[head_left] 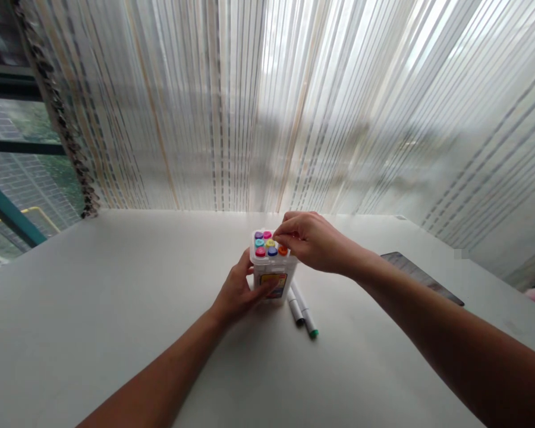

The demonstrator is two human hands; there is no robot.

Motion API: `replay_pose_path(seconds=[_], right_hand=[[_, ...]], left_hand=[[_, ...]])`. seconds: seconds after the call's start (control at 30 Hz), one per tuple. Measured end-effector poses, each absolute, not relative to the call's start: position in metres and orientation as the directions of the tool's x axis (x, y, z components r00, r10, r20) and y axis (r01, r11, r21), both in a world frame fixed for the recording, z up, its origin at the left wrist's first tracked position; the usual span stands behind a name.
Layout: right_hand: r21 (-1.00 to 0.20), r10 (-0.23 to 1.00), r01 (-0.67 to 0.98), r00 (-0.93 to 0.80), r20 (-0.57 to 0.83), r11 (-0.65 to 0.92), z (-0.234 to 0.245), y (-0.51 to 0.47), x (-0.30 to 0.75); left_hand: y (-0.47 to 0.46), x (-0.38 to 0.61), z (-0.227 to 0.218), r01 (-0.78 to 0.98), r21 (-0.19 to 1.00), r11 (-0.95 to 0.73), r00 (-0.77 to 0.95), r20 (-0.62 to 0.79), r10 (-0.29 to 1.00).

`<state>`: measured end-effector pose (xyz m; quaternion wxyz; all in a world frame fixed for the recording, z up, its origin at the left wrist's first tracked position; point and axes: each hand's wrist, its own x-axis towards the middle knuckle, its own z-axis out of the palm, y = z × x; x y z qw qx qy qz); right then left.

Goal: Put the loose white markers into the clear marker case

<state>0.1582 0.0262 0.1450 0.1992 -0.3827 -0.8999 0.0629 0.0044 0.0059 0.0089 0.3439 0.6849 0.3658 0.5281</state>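
Note:
A clear plastic marker box stands upright on the white table, with a printed label on its front. Several coloured marker caps show at its top, among them a yellow cap and an orange cap. My left hand is wrapped round the box's left side, thumb across the label. Over the top right of the box, my right hand has its fingers pinched together; what they hold, if anything, is hidden. Two white markers lie beside the box: a dark-ended marker and a green-ended marker.
The white table reaches back to a striped sheer curtain. A dark flat grey slab lies on the right, partly behind my right forearm. At the left is a window.

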Motion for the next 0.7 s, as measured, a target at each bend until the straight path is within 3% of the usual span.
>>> replay_pose_path(seconds=[0.13, 0.23, 0.33, 0.4, 0.53, 0.6, 0.7], right_hand=[[-0.409, 0.714, 0.585, -0.559, 0.421, 0.7, 0.141, 0.023, 0.168], [-0.563, 0.758, 0.51, -0.39, 0.523, 0.651, 0.129, 0.019, 0.186], [-0.653, 0.822, 0.505, -0.273, 0.499, 0.565, 0.107, 0.02, 0.202], [-0.623, 0.862, 0.601, -0.281, 0.421, 0.5, 0.09, 0.024, 0.207], [-0.424, 0.901, 0.801, -0.32, 0.293, 0.422, 0.06, 0.031, 0.202], [-0.335, 0.912, 0.856, -0.319, 0.256, 0.394, 0.049, 0.032, 0.199], [-0.293, 0.924, 0.883, -0.311, 0.222, 0.368, 0.035, 0.032, 0.201]], left_hand=[[0.005, 0.005, 0.009, 0.125, 0.861, -0.492, 0.174, 0.469, 0.866], [0.006, 0.005, 0.009, 0.121, 0.859, -0.497, 0.18, 0.473, 0.862], [0.005, 0.005, 0.01, 0.138, 0.861, -0.489, 0.176, 0.465, 0.868], [0.005, 0.005, 0.01, 0.149, 0.864, -0.481, 0.171, 0.457, 0.873], [0.003, 0.006, 0.012, 0.164, 0.866, -0.473, 0.15, 0.452, 0.879], [0.003, 0.006, 0.012, 0.183, 0.861, -0.474, 0.147, 0.453, 0.879], [0.003, 0.006, 0.01, 0.22, 0.854, -0.471, 0.151, 0.447, 0.882]])
